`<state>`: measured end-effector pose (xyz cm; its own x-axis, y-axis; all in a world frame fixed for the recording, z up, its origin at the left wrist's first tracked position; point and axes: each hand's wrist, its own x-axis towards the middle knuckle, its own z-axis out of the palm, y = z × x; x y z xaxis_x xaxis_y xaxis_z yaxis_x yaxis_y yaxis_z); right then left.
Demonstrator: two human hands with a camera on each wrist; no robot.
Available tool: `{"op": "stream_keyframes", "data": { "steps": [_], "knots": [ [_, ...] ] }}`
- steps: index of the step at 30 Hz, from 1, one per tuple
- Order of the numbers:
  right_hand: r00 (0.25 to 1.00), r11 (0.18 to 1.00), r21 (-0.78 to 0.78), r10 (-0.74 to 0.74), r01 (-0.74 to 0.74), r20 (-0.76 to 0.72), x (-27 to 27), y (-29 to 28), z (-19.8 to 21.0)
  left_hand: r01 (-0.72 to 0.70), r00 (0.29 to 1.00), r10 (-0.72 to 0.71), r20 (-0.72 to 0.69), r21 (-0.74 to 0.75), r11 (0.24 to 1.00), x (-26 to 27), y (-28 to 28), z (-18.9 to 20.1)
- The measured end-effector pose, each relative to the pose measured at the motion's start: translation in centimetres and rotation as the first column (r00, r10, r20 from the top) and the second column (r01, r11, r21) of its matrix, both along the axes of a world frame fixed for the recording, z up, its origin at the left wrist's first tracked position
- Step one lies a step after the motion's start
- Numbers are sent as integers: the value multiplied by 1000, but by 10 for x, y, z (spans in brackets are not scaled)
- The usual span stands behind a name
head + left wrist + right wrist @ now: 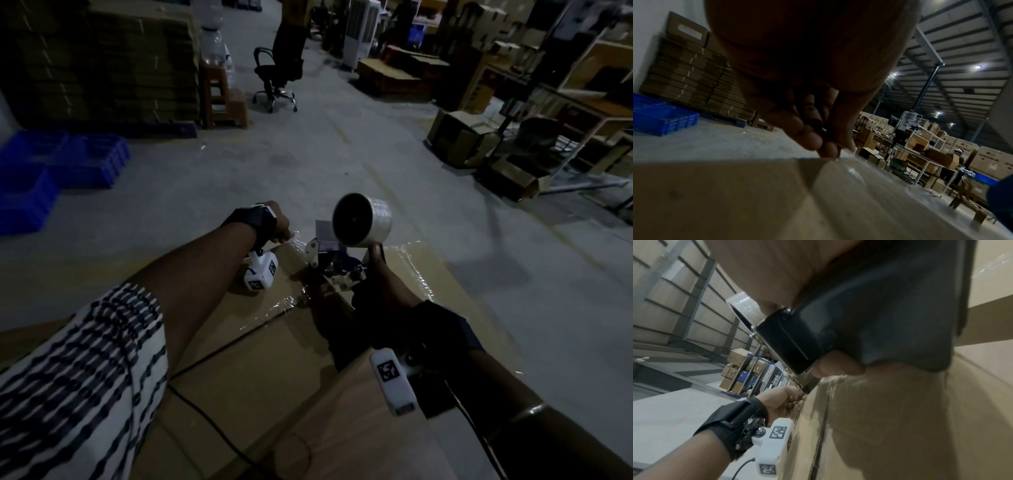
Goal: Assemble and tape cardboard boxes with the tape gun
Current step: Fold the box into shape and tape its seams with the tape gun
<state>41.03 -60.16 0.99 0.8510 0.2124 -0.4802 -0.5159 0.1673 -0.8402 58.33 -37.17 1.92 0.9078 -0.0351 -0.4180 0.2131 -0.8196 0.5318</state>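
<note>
Left wrist alone shows fingers (828, 148) pinching tape (851, 170).

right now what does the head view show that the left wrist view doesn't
Only the head view shows the tape gun with its tape roll, gripped by the right hand, plus the office chair. Only the left wrist view shows the left hand's fingers pinched together at the far edge of the box, and the roof lights. Both show the cardboard box, the blue crates and the left hand.
</note>
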Motion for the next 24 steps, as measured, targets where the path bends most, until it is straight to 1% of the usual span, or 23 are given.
{"op": "stream_keyframes", "data": {
  "steps": [4,8,12,15,19,22,23,24],
  "knots": [
    [999,1000,-15,-6,7,43,3,-2,-2,37,999,-35,-37,40,999,2,-1,-4],
    [998,997,-72,19,-14,66,11,-4,-6,22,1000,-21,-2,39,999,3,-2,-8],
    [992,992,-123,10,6,128,15,-6,-7,34,999,-35,5,73,997,6,-2,-9],
    [996,992,-126,9,2,86,16,-7,-7,79,996,-82,17,156,985,4,-5,-8],
    [998,990,-139,-8,18,67,19,-7,-9,167,986,-167,-24,275,947,-1,-9,-1],
    [998,989,-146,-8,17,58,23,-7,-15,160,971,-216,106,389,907,-3,-2,5],
    [999,989,-149,-13,19,43,24,-8,-16,155,969,-216,123,380,912,-5,-2,9],
    [999,987,-156,-22,28,35,24,-8,-15,158,972,-209,107,364,918,-3,-2,9]
  ]
}}
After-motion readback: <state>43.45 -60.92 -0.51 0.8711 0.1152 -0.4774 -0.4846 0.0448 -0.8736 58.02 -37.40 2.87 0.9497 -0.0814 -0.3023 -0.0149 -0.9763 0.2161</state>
